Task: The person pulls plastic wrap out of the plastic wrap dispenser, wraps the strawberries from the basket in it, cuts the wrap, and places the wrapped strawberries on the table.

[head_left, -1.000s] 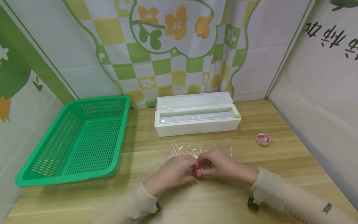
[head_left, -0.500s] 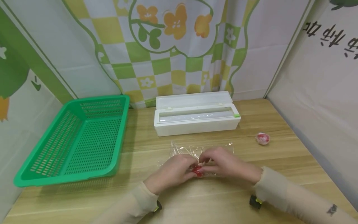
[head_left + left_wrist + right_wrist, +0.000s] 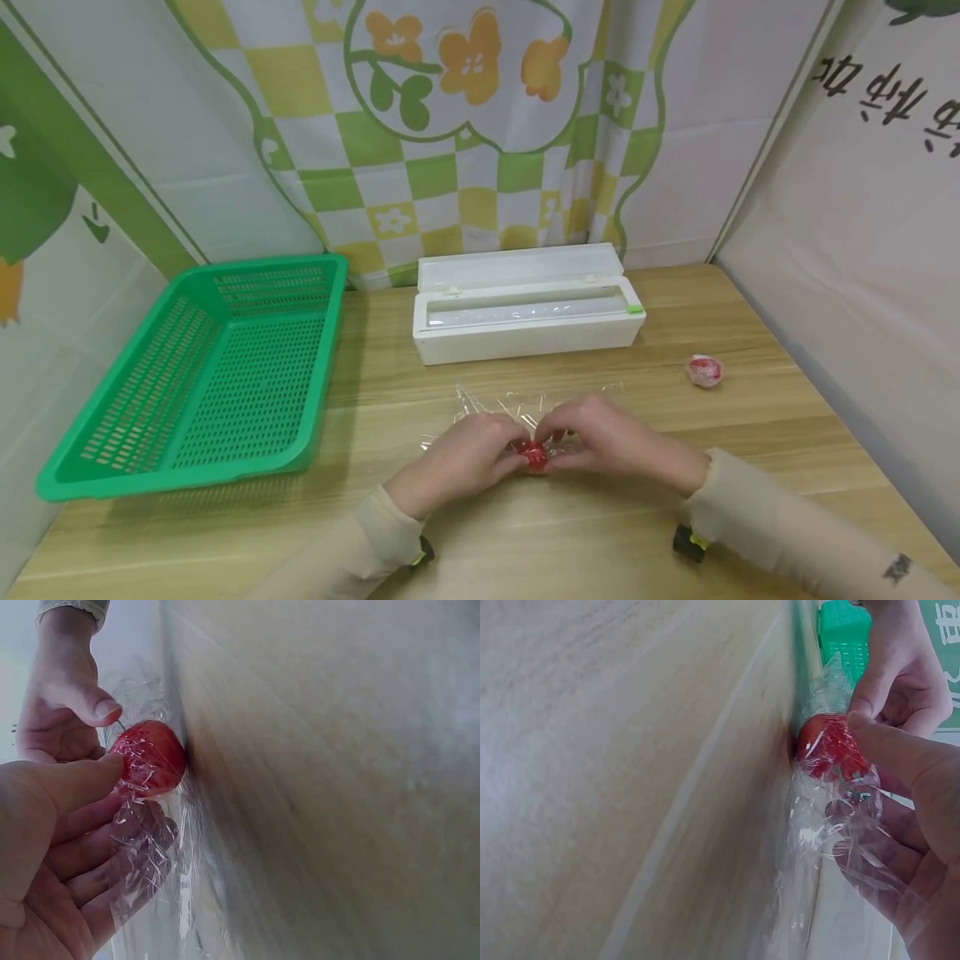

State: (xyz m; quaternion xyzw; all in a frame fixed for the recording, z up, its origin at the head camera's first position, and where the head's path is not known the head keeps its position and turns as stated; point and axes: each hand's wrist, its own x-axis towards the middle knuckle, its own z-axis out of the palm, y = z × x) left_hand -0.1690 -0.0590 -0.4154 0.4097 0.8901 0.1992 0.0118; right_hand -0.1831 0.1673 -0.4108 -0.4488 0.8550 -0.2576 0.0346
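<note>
A small red tomato (image 3: 534, 456) lies low over the table between both hands, with clear plastic wrap (image 3: 806, 840) drawn around it. My left hand (image 3: 465, 454) holds its left side; in the left wrist view the thumb presses on the wrapped tomato (image 3: 154, 761), and the fingers extend behind the film. From the other side my right hand (image 3: 607, 446) grips it, the thumb at its edge close to the left thumb in the right wrist view. Loose, wrinkled film spreads out beyond the hands toward the white box. Part of the tomato is hidden by the thumbs.
A white box (image 3: 532, 340) with its lid raised stands at the back, a roll of film (image 3: 525, 312) inside it. To the left is a green plastic basket (image 3: 318, 392). A wrapped red item (image 3: 705, 371) lies on the right of the wooden table (image 3: 600, 550).
My right hand has shifted slightly right, and the tomato with it. More of the tomato now shows between the hands. The box, basket and other wrapped item stay put.
</note>
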